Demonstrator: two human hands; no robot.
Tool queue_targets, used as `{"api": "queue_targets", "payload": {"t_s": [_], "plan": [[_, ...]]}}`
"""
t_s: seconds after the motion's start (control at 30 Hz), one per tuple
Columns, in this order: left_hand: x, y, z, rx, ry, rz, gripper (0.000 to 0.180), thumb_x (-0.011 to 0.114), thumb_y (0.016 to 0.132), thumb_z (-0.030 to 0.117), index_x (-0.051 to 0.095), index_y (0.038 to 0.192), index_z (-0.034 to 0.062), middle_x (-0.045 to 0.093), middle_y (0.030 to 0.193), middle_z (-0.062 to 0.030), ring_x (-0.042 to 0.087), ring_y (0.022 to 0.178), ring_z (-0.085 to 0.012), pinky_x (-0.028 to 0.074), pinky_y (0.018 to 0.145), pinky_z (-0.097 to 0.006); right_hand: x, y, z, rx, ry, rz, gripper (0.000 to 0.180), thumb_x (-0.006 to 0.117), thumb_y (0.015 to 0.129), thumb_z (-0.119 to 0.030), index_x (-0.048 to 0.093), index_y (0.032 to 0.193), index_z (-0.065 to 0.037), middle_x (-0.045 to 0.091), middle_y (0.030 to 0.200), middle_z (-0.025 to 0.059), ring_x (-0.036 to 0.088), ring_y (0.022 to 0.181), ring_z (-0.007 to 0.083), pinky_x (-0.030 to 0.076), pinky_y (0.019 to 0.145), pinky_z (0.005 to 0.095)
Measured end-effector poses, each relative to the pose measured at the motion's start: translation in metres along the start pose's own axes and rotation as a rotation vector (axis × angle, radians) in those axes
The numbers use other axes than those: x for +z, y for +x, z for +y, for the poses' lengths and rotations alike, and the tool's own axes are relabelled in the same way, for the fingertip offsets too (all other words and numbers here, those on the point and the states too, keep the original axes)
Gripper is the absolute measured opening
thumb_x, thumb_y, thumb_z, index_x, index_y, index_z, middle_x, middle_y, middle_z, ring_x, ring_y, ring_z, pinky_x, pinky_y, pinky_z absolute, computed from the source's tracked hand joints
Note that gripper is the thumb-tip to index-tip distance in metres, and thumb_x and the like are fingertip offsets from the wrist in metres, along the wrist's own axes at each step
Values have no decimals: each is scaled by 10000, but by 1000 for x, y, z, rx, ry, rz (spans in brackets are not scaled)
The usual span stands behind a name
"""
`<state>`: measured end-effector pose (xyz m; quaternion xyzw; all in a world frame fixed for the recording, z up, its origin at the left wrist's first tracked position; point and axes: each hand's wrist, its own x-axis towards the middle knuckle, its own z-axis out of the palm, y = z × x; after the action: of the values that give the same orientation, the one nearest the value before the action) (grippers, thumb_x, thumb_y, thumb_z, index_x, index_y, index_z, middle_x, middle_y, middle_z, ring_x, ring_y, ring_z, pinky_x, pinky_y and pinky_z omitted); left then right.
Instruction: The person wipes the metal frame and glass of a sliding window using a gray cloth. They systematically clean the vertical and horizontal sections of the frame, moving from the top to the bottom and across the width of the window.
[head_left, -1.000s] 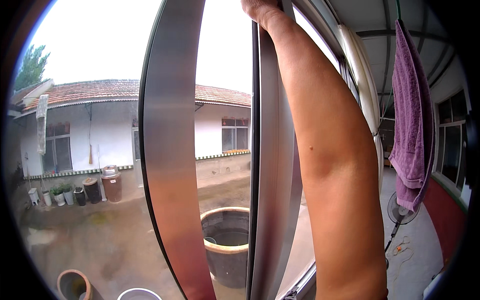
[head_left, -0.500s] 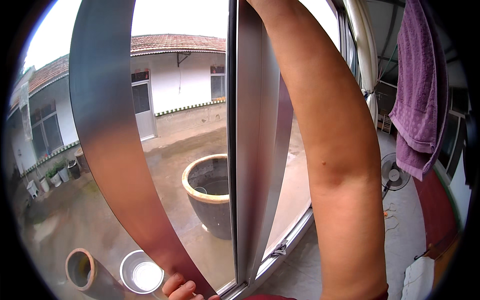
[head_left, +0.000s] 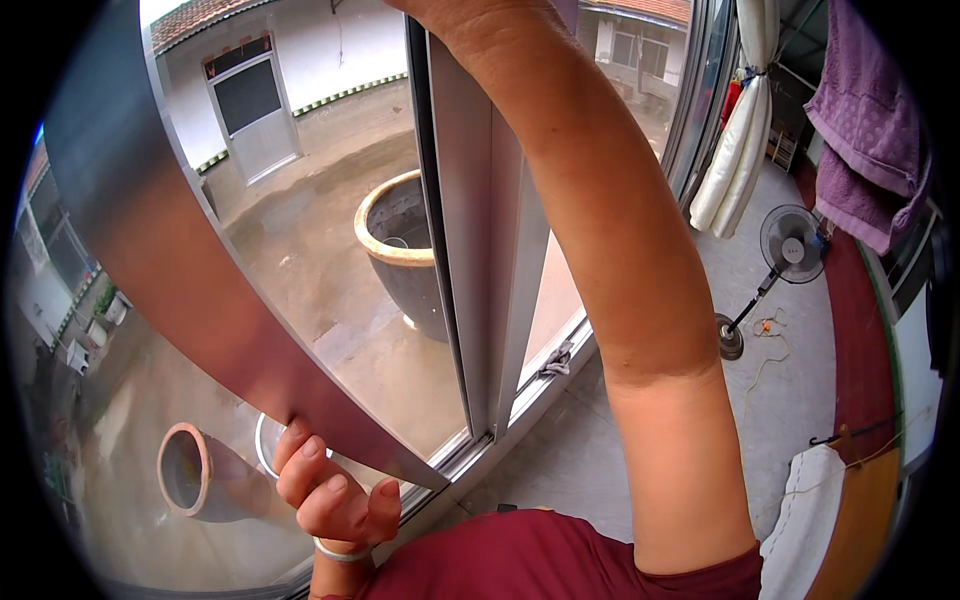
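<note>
My left hand [head_left: 335,492], with a pale bracelet at the wrist, is palm-up beside a wide, shiny metal window-frame strip [head_left: 235,340]. Its fingers are loosely bent and apart, with no object visible in them; one fingertip is close to or touching the strip's lower edge. My right arm [head_left: 630,230] reaches up past the upright metal sash edge [head_left: 470,200]. The wrist and part of the right hand [head_left: 455,12] show at the top edge, above the sash, but the fingers are cut off, so any grip is hidden.
Outside the glass stand a large rimmed vat [head_left: 395,250] and a smaller brown pot [head_left: 185,470]. A grey cloth scrap [head_left: 556,360] lies on the window track. To the right are a tied white curtain [head_left: 740,150], a purple towel [head_left: 870,130] and a standing fan [head_left: 793,245].
The view has tipped downward, showing more floor and my maroon shirt. My left hand now shows much more fully near the strip's lower end. My right arm stays raised.
</note>
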<state>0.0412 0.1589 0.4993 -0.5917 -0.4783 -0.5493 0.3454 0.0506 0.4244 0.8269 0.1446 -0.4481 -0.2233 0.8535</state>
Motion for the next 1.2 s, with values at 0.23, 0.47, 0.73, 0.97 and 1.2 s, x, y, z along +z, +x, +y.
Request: {"api": "queue_targets", "payload": {"t_s": [0.23, 0.47, 0.73, 0.97, 1.2], "plan": [[15, 9, 9, 38, -59, 24, 463, 687, 863, 218, 429, 1237, 130, 452, 1322, -164, 436, 1283, -428, 339, 1094, -535, -96, -46, -35, 136, 133, -283, 671, 607, 902, -160, 297, 1437, 98, 305, 1485, 321, 265, 1399, 468, 230, 1163, 517], [9, 7, 8, 60, 0, -10, 510, 689, 858, 186, 415, 1283, 119, 443, 1340, -178, 404, 1321, -425, 310, 1113, -541, -177, -126, -110, 390, -13, -653, 683, 560, 926, -376, 365, 1431, 40, 403, 1408, 298, 390, 1258, 516, 314, 1072, 562], [13, 13, 6, 78, 42, -65, 491, 661, 867, 218, 411, 1280, 127, 429, 1358, -151, 387, 1335, -419, 289, 1122, -543, -311, -265, -209, 582, -43, -1012, 517, 659, 789, -322, 553, 1196, -22, 515, 1254, 258, 468, 1207, 478, 319, 1080, 598], [6, 10, 10, 77, 129, -141, 463, 659, 868, 228, 414, 1250, 133, 429, 1356, -138, 368, 1353, -412, 278, 1130, -542, -396, -351, -295, 812, -74, -1026, 382, 639, 745, -163, 583, 1110, -62, 558, 1152, 197, 512, 1108, 439, 383, 1033, 571], [13, 15, 7, 132, 125, -175, 436, 661, 869, 236, 444, 1228, 117, 446, 1361, -151, 357, 1366, -415, 310, 1133, -547, -406, -361, -323, 815, -300, -1013, 286, 625, 704, -46, 582, 987, -39, 519, 1096, 185, 524, 1043, 401, 468, 943, 506]]}}
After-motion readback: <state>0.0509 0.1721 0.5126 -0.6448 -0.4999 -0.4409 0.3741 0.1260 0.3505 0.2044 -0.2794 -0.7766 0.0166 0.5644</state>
